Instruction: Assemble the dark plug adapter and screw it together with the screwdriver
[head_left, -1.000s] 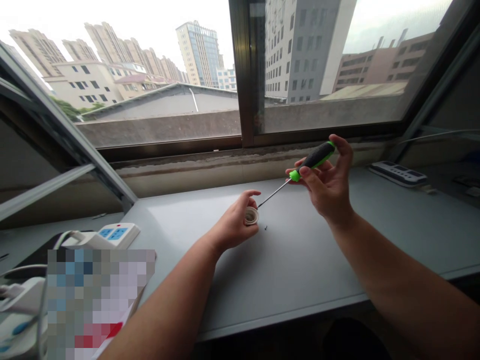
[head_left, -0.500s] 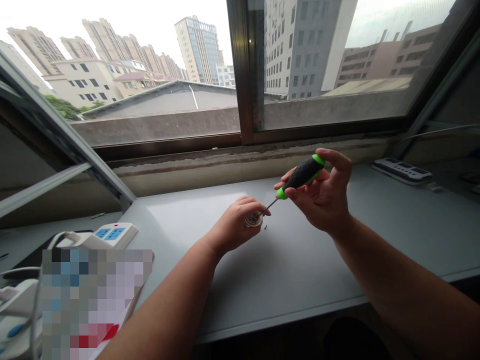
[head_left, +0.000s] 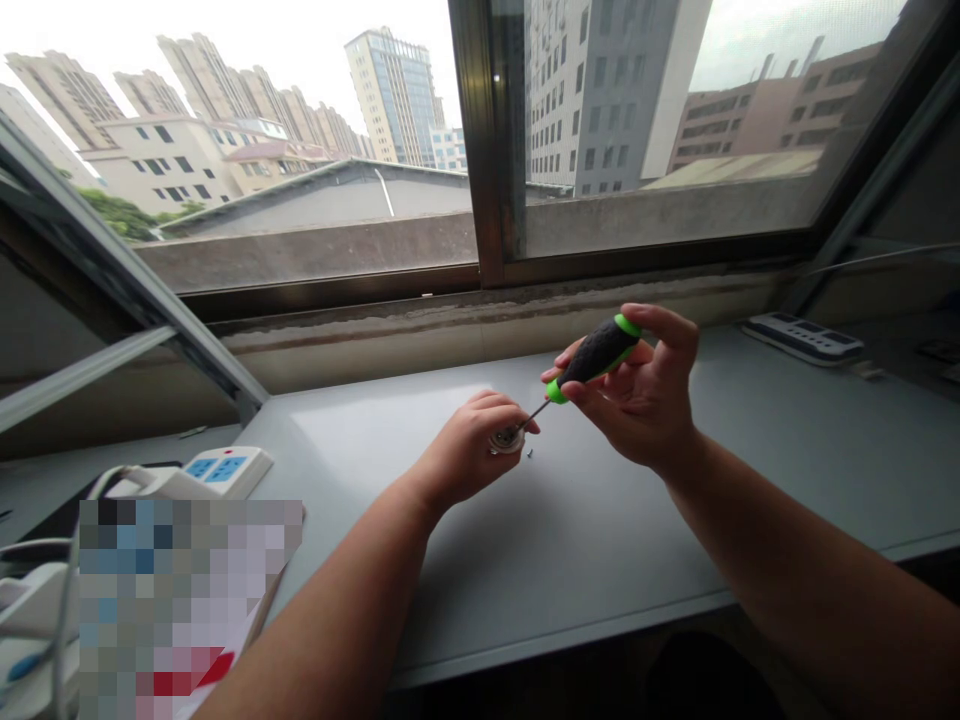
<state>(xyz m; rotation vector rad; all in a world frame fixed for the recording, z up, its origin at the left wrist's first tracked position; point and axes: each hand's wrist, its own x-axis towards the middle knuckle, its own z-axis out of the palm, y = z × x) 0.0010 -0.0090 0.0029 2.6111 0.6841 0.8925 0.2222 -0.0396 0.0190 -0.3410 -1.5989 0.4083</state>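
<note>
My left hand (head_left: 484,440) is closed around a small round whitish part (head_left: 507,440), whose open face with dark details is turned up toward me. In my right hand (head_left: 649,385) is a screwdriver (head_left: 600,353) with a black and green handle, tilted down to the left. Its thin shaft reaches to the round part, and the tip is too small to make out. One finger rests on the handle's end. A tiny screw (head_left: 529,453) lies on the grey table (head_left: 570,560) just right of the round part.
On the left are a white power strip (head_left: 229,470), white cables and a blurred-out flat item (head_left: 187,600). A white and dark device (head_left: 802,338) lies at the back right. Metal frame bars (head_left: 142,270) rise at the left, before the window.
The screwdriver and my right hand have shifted slightly left and down, with a small turn of the handle. My left hand keeps its hold on the round part.
</note>
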